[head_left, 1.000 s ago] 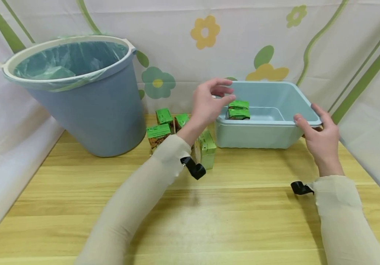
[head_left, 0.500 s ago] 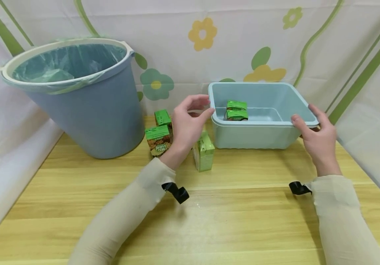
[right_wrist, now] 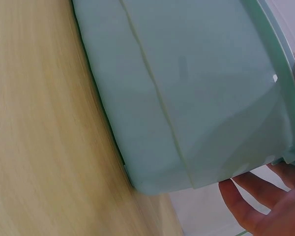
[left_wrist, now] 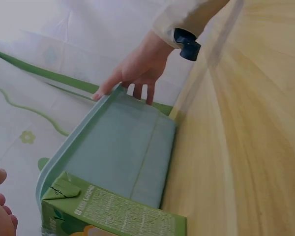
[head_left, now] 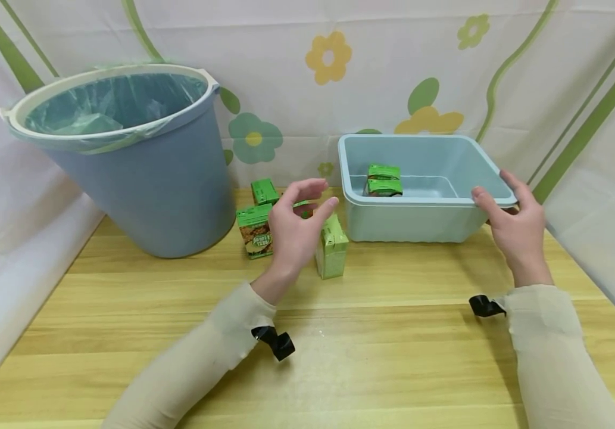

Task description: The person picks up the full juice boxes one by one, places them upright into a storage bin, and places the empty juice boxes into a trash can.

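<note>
Left hand [head_left: 295,235] loose near boxy green cartons [head_left: 255,231], right hand [head_left: 521,232] in a grip on a pale-blue tub [head_left: 409,223]

small curtained-off spot, makeshift look; whether inside a home, lab or office, cannot tell. white flower-print cloth [head_left: 275,42] hung at back and both sides; wood-grain worktop [head_left: 377,363] set against it, bearing bag-lined bin [head_left: 159,190], plastic tub [head_left: 403,225], small cartons [head_left: 332,259]

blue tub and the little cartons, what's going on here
A person's right hand grips the tub by its right end, while the left hand, thumb and fingers apart, is by the loose cartons on the table. Two green-topped cartons are in the tub; others, including a pale green carton, sit outside it.
</note>
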The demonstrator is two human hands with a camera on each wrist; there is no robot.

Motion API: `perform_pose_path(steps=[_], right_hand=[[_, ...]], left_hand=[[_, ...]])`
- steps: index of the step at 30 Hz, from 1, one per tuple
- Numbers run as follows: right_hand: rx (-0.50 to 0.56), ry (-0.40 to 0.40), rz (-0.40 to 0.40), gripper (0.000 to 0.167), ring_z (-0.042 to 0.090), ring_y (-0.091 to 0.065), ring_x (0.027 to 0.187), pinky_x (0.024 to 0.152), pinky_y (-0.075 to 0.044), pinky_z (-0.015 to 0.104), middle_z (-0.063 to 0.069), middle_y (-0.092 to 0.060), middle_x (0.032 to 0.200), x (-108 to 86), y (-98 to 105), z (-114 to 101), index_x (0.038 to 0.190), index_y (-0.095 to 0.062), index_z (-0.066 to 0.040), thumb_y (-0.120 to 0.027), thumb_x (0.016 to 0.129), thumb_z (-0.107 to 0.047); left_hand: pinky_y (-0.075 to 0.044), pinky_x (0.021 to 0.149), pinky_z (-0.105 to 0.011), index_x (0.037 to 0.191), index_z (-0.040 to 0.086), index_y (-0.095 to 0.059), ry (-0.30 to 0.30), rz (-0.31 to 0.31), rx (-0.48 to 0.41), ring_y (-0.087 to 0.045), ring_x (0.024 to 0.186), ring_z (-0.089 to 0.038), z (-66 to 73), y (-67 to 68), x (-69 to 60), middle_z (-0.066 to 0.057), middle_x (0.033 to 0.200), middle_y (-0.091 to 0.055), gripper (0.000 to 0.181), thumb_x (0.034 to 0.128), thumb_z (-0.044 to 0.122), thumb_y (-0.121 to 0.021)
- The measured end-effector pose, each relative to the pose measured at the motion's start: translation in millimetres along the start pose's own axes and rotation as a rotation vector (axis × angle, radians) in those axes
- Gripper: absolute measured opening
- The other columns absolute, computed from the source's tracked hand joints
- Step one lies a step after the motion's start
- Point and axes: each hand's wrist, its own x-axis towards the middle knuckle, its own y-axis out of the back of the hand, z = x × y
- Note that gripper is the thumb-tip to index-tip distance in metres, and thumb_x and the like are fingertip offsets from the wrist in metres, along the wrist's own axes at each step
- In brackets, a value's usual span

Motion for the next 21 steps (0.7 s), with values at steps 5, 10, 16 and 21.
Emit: perform_pose_path(steps=[5, 10, 16, 21], right_hand=[[0.000, -0.001, 0.004, 0.076, 0.001, -0.054, 0.108, 0.078, -0.053, 0.004, 0.006, -0.031, 0.172, -0.6, 1.4, 2.8, 0.166, -0.036, -0.033, -0.072, 0.099, -0.041], [-0.005, -0.001, 0.009, 0.076, 0.001, -0.055, 0.108, 0.077, -0.052, 0.004, 0.005, -0.033, 0.171, -0.6, 1.9, 3.8, 0.166, -0.037, -0.033, -0.072, 0.099, -0.042], [-0.018, 0.003, 0.012, 0.076, 0.001, -0.055, 0.108, 0.077, -0.052, 0.003, 0.006, -0.034, 0.171, 0.0, 2.9, 2.6, 0.166, -0.036, -0.033, -0.072, 0.100, -0.042], [-0.014, 0.005, -0.003, 0.077, 0.002, -0.054, 0.112, 0.079, -0.053, 0.004, 0.010, -0.030, 0.173, 1.2, 0.7, 0.9, 0.167, -0.035, -0.033, -0.072, 0.100, -0.044]], left_hand=[[-0.061, 0.099, -0.042, 0.124, 0.008, -0.073, -0.018, -0.006, -0.002, -0.070, 0.109, -0.022, -7.7, 1.5, -10.7, -0.010, 0.122, -0.074, 0.032, 0.0949, 0.016, -0.081], [-0.060, 0.102, -0.042, 0.125, 0.010, -0.073, -0.032, 0.005, 0.006, -0.071, 0.111, -0.020, -12.7, 2.3, -22.6, -0.007, 0.122, -0.072, 0.031, 0.0955, 0.017, -0.081], [-0.058, 0.106, -0.049, 0.129, 0.010, -0.071, -0.059, 0.011, 0.034, -0.070, 0.115, -0.028, -20.4, 1.2, -35.0, -0.008, 0.126, -0.070, 0.037, 0.0953, 0.020, -0.081], [-0.057, 0.106, -0.050, 0.132, 0.010, -0.070, -0.051, 0.014, 0.068, -0.069, 0.117, -0.027, -27.4, 0.7, -43.8, -0.012, 0.128, -0.069, 0.044, 0.0913, 0.020, -0.085]])
